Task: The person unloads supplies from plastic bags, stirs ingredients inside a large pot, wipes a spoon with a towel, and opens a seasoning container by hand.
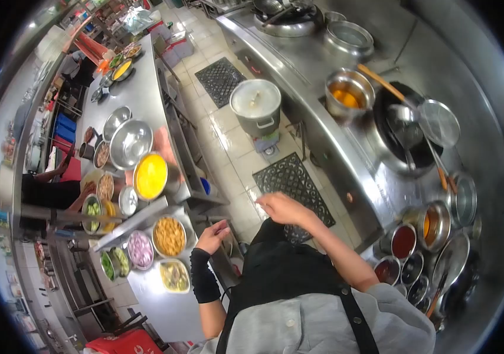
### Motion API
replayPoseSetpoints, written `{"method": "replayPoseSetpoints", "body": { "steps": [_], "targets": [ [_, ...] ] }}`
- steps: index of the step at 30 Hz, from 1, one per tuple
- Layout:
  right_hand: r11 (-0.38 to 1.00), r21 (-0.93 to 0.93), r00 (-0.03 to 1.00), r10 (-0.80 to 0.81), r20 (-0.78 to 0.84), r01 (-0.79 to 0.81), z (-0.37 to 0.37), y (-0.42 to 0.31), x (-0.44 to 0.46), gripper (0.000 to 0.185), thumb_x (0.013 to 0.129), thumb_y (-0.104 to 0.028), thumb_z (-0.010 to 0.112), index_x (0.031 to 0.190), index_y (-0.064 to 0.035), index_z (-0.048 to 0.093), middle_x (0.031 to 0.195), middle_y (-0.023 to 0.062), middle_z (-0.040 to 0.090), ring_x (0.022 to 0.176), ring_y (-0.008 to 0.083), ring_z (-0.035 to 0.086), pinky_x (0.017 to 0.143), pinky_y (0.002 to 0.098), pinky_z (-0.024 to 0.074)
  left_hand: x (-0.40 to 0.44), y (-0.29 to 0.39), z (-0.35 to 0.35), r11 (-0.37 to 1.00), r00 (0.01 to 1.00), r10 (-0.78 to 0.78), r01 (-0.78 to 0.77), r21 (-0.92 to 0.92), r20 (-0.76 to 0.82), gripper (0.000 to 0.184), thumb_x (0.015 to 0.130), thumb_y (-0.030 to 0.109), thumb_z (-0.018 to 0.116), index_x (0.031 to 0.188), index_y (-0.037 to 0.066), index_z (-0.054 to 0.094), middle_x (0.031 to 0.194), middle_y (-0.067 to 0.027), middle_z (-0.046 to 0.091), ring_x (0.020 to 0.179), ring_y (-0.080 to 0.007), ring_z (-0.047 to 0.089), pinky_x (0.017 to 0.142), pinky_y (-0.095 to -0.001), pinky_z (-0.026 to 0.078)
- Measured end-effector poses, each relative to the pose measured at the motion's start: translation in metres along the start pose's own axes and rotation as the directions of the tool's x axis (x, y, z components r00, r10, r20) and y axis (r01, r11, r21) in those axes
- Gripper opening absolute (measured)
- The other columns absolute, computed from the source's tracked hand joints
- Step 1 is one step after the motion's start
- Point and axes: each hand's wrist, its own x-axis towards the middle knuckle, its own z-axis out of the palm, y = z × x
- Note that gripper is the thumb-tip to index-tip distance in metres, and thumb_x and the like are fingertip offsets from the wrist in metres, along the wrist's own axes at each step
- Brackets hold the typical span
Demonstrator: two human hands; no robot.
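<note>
My left hand [212, 237], with a black sleeve [203, 276] around the wrist, hovers beside the steel side counter. Its fingers are loosely bent and slightly apart, with nothing visible in them. Closest to it are a bowl of golden-brown fried pieces [169, 236] and a square container of pale sliced food [174, 275]. My right hand [284, 209] is in the air in front of my black apron [281, 265], above a dark floor mat [295, 189]. Its fingers are bent loosely and no object shows in them. Neither hand touches anything that I can see.
A lidded pot [256, 103] stands in the aisle ahead. On the right, the stove counter bears a wok [402, 138], a strainer [439, 123] and sauce pots [402, 241]. Bowls of chopped onion [140, 249] and yellow liquid [151, 176] stand left. Another person's arm [84, 196] reaches there.
</note>
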Motion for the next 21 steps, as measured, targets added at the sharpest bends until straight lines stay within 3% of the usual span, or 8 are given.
{"method": "replayPoseSetpoints", "body": {
  "steps": [2,5,7,10,11,15,17,21],
  "targets": [
    [0.991,-0.051,0.981,0.128,0.144,-0.122,-0.019,0.02,0.027,0.032,0.098,-0.012,0.057,0.126,-0.0007,0.068,0.122,0.0245,0.069,0.119,0.0427,0.063,0.106,0.0496,0.0481,0.043,0.03,-0.035,0.999,0.999,-0.025,0.024,-0.036,-0.041,0.058,0.1,0.03,0.069,0.146,-0.002,0.054,0.135,-0.0166,0.067,0.121,-0.0224,0.064,0.105,-0.0345,0.048],
    [0.958,0.03,0.926,0.267,0.268,-0.285,-0.087,0.008,0.071,0.034,0.097,-0.012,0.059,0.128,0.0002,0.066,0.125,0.023,0.068,0.12,0.0408,0.063,0.104,0.0471,0.0485,0.132,0.069,-0.085,0.994,0.986,0.025,-0.043,-0.103,-0.163,0.056,0.1,0.029,0.069,0.144,-0.002,0.055,0.134,-0.014,0.068,0.118,-0.0206,0.065,0.102,-0.0327,0.049],
    [0.966,0.037,0.962,0.252,0.105,-0.257,-0.116,0.035,0.089,0.035,0.097,-0.011,0.06,0.129,-0.0007,0.066,0.124,0.0216,0.069,0.118,0.0398,0.063,0.103,0.046,0.049,0.205,0.1,-0.115,0.986,0.985,0.039,-0.065,-0.154,-0.169,0.053,0.1,0.028,0.068,0.142,-0.003,0.057,0.13,-0.0137,0.07,0.115,-0.0209,0.066,0.1,-0.0319,0.05],
    [0.97,0.008,0.955,0.239,-0.175,-0.241,-0.173,0.063,0.121,0.035,0.097,-0.011,0.059,0.13,-0.0019,0.065,0.121,0.0203,0.069,0.115,0.0396,0.063,0.101,0.0445,0.0497,0.304,0.171,-0.131,0.99,0.976,0.142,-0.143,0.004,-0.165,0.052,0.1,0.025,0.066,0.141,-0.005,0.057,0.13,-0.0186,0.07,0.116,-0.0228,0.067,0.1,-0.0322,0.051],
    [0.945,0.111,0.925,0.324,-0.197,-0.307,-0.2,0.055,0.134,0.034,0.097,-0.01,0.061,0.129,-0.0031,0.066,0.119,0.0196,0.07,0.113,0.0365,0.066,0.098,0.0414,0.0512,0.33,0.197,-0.129,0.981,0.97,0.191,-0.188,0.039,-0.152,0.053,0.099,0.026,0.066,0.141,-0.005,0.056,0.131,-0.0197,0.069,0.118,-0.0233,0.066,0.101,-0.0328,0.05],
    [0.9,0.34,0.855,0.389,-0.343,-0.273,-0.279,0.105,0.179,0.035,0.097,-0.009,0.065,0.131,-0.0072,0.067,0.112,0.0093,0.073,0.093,0.0183,0.067,0.084,0.0334,0.054,0.405,0.297,-0.09,0.951,0.959,0.283,-0.278,-0.133,0.022,0.053,0.099,0.026,0.068,0.141,-0.005,0.057,0.133,-0.0196,0.068,0.12,-0.0252,0.066,0.102,-0.0339,0.05],
    [0.853,0.448,0.81,0.451,-0.375,-0.268,-0.333,0.124,0.214,0.045,0.096,-0.008,0.065,0.141,-0.0086,0.058,0.121,0.0055,0.069,0.095,0.0153,0.067,0.082,0.0303,0.0548,0.435,0.329,-0.072,0.949,0.947,0.306,-0.296,-0.11,0.095,0.052,0.099,0.026,0.069,0.142,-0.002,0.057,0.134,-0.0191,0.067,0.12,-0.0257,0.066,0.101,-0.0345,0.051],
    [0.83,0.552,0.782,0.399,-0.478,-0.086,-0.466,0.243,0.292,0.056,0.096,-0.009,0.066,0.149,-0.0097,0.049,0.14,0.0066,0.057,0.1,0.0131,0.064,0.082,0.0318,0.0586,0.485,0.395,-0.064,0.978,0.967,0.21,-0.208,-0.03,0.142,0.05,0.1,0.027,0.068,0.144,0.005,0.059,0.136,-0.0174,0.066,0.118,-0.0256,0.067,0.097,-0.0353,0.053]
  ]
}}
